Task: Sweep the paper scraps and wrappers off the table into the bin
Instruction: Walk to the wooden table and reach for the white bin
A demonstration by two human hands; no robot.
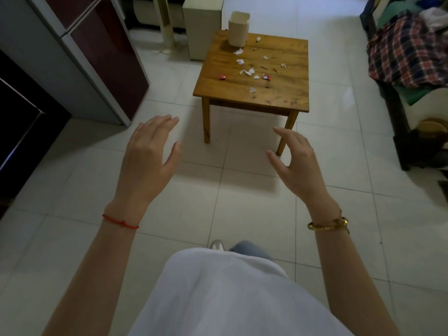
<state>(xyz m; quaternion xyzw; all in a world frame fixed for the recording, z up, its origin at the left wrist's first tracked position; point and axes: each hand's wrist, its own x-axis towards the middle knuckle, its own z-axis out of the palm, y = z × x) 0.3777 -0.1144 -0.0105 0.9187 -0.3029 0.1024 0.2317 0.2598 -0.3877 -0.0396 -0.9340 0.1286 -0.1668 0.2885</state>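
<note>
A small wooden table stands ahead on the tiled floor. Several white paper scraps and red wrappers lie scattered over its middle. A cream bin stands upright on the table's far left corner. My left hand and my right hand are raised in front of me over the floor, well short of the table. Both are empty with fingers spread.
A fridge with dark red doors stands at the left. A white box and a tower fan sit behind the table. At the right is a bench with a plaid cloth. Bare tiled floor lies between me and the table.
</note>
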